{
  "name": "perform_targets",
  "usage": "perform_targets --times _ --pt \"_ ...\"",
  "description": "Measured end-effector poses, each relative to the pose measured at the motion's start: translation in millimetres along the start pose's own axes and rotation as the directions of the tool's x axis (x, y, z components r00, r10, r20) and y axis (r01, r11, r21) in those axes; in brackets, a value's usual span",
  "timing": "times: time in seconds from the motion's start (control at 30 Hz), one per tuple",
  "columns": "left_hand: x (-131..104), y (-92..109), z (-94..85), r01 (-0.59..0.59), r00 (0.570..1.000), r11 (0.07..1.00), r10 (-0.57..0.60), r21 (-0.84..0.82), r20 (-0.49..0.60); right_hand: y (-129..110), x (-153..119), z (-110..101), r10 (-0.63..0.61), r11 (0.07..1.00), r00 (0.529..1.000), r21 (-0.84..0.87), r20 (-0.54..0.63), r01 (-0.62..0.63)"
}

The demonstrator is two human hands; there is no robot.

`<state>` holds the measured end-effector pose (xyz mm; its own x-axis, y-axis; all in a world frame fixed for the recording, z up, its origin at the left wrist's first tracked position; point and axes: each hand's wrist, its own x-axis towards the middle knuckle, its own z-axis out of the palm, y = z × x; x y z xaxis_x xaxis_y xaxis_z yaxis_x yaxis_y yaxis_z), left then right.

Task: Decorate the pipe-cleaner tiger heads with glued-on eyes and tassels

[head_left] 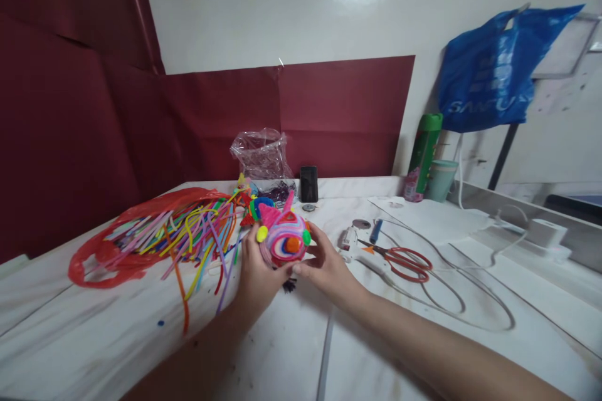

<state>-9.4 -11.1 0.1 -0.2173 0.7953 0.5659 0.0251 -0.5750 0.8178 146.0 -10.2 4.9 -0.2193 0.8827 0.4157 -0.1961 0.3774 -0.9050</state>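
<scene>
Between my two hands is a colourful pipe-cleaner figure [285, 237], round and striped in pink, white and purple. It has pink pointed ears, an orange-and-blue round patch, and a yellow and a green knob at its sides. My left hand [256, 263] is wrapped round its left side. The fingers and thumb of my right hand [322, 260] press on its right and lower side. Something black and fringed [288, 286] shows just under it. Behind the figure, a blue and green coil [261, 207] is partly hidden.
Loose pipe cleaners [188, 232] spread over a red plastic bag [87, 269] on the left. To the right lie red-handled scissors [409, 263], a white tube [348, 238], a blue stick [375, 231] and a looping cable [463, 310]. A black phone [309, 184] stands at the back.
</scene>
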Motion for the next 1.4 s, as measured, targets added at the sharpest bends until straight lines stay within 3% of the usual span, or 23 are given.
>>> perform_targets --times 0.1,0.2,0.33,0.43,0.5,0.6,0.7,0.87,1.2,1.4 --pt "-7 2 1.7 -0.209 0.978 0.944 0.207 0.256 0.036 8 4 -4 0.060 0.994 0.993 0.095 -0.104 -0.050" --pt "-13 10 1.5 -0.273 0.959 0.934 0.244 0.229 0.146 12 12 -14 0.095 0.973 0.984 0.225 -0.148 -0.060" --pt "-17 14 -0.7 -0.203 0.964 0.977 0.188 0.063 0.187 12 20 -27 0.174 0.919 0.980 0.373 -0.099 -0.126" --pt "-12 7 -2.9 -0.141 0.984 0.990 0.141 -0.002 0.105 15 21 -32 0.267 0.867 0.960 0.454 -0.080 -0.204" --pt "-6 1 -4.6 -0.030 0.998 0.999 0.031 -0.030 0.055 17 21 -34 0.310 0.833 0.948 0.500 -0.071 -0.236" --pt "3 -2 -5.7 0.169 0.984 0.984 -0.166 -0.052 0.059 19 22 -33 0.356 0.790 0.934 0.540 -0.016 -0.291" --pt "5 0 -3.2 0.246 0.967 0.967 -0.240 -0.070 0.082 18 22 -30 0.375 0.760 0.925 0.553 0.054 -0.341" --pt "-2 5 3.4 0.276 0.949 0.960 -0.265 -0.046 0.171 16 20 -28 0.428 0.794 0.903 0.466 0.026 -0.390" --pt "-2 3 7.5 0.265 0.957 0.964 -0.264 0.009 0.120 24 19 -27 0.440 0.780 0.897 0.473 0.052 -0.410" --pt "-2 -2 7.8 0.272 0.949 0.961 -0.261 -0.040 0.174 27 20 -27 0.443 0.772 0.895 0.488 0.045 -0.407"
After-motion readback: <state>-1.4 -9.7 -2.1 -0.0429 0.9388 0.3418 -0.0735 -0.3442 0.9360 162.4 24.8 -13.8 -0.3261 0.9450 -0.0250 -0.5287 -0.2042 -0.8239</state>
